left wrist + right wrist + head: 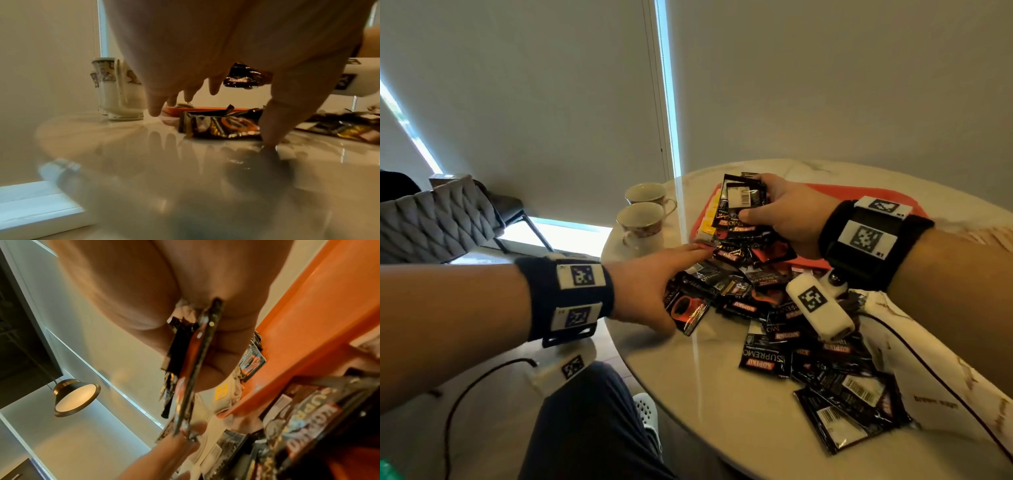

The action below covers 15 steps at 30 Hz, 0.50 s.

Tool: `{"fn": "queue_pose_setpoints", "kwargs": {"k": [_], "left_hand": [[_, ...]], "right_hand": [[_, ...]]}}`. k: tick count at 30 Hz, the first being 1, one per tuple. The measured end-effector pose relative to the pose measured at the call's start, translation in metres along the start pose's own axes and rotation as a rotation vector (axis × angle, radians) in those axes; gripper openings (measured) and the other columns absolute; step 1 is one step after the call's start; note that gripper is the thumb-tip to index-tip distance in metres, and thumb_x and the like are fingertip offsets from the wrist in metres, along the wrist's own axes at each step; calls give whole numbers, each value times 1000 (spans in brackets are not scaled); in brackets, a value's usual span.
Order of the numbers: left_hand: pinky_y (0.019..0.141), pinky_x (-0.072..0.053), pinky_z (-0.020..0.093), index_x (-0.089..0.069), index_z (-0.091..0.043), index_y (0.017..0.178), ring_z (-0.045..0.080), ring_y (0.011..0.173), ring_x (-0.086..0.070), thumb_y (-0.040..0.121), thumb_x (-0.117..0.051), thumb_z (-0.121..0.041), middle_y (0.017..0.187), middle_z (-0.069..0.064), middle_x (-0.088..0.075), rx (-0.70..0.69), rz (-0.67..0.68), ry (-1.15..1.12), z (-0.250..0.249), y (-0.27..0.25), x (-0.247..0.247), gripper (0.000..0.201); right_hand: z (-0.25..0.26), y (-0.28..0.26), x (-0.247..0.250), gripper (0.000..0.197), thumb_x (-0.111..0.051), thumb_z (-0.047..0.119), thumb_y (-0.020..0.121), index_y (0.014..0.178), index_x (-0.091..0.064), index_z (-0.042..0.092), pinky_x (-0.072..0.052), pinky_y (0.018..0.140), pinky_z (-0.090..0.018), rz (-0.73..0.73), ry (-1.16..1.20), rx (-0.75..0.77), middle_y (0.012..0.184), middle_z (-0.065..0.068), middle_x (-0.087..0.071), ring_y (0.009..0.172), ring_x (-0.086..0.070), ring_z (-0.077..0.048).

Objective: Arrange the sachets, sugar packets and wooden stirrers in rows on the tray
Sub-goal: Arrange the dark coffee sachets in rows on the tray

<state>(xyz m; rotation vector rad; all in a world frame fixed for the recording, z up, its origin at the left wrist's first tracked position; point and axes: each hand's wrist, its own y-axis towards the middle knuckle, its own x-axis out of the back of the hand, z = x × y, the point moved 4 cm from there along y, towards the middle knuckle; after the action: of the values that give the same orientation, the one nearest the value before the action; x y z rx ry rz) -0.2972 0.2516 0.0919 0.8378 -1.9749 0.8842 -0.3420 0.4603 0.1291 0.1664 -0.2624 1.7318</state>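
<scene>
Many black coffee sachets (767, 353) lie heaped on the marble table, spilling onto the near edge of the red tray (876, 202). My right hand (760, 198) grips a stack of sachets (739, 202) above the tray's left end; the right wrist view shows that stack (191, 378) edge-on. White and yellow sugar packets (708, 219) lie at the tray's left edge. My left hand (678, 287) reaches into the pile with straight, spread fingers. Its thumb (273, 123) touches the table beside a red-cup sachet (220, 128). No wooden stirrers are visible.
Two floral teacups (643, 219) stand at the table's far left edge, close to my left fingers. A grey quilted chair (438, 219) is off to the left. The right wrist camera (822, 308) and its cable hang over the pile.
</scene>
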Motion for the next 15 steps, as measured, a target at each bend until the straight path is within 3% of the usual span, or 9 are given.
{"fn": "queue_pose_setpoints", "kwargs": {"k": [2, 4, 6, 10, 15], "left_hand": [[116, -38, 26, -23, -39, 161, 1, 135, -42, 74, -91, -19, 151, -27, -33, 33, 38, 48, -2, 8, 2, 113], [111, -49, 39, -36, -40, 154, 10, 128, -55, 74, -92, -25, 144, -17, -53, 78, 71, 114, -3, 15, 3, 99], [110, -50, 43, -42, -36, 151, 15, 127, -54, 74, -92, -30, 141, -11, -52, 107, 67, 208, -6, 20, 4, 92], [105, -53, 37, -40, -31, 154, 18, 120, -57, 77, -90, -38, 138, -2, -55, 168, 107, 332, -14, 25, 8, 92], [96, -57, 31, -49, -22, 145, 16, 111, -62, 73, -93, -37, 133, -2, -60, 226, 97, 280, -19, 33, 11, 86]], "right_hand": [[-1, 1, -3, 50, -65, 2, 95, 136, -50, 25, -63, 78, -47, 24, 2, 5, 116, -10, -70, 100, -73, -32], [-1, 0, -4, 46, -65, 2, 95, 132, -50, 25, -63, 78, -48, 42, 10, 7, 116, -11, -70, 100, -73, -34], [-2, 1, -3, 44, -65, 1, 95, 129, -51, 25, -63, 76, -48, 47, 36, 0, 115, -12, -70, 100, -73, -34], [-4, 4, 1, 46, -69, 5, 93, 132, -52, 24, -62, 81, -53, 31, 36, 7, 116, -11, -71, 98, -74, -34], [-11, 10, 3, 41, -68, 3, 93, 127, -54, 23, -59, 86, -58, 40, 138, -23, 116, -14, -71, 100, -74, -36]]}}
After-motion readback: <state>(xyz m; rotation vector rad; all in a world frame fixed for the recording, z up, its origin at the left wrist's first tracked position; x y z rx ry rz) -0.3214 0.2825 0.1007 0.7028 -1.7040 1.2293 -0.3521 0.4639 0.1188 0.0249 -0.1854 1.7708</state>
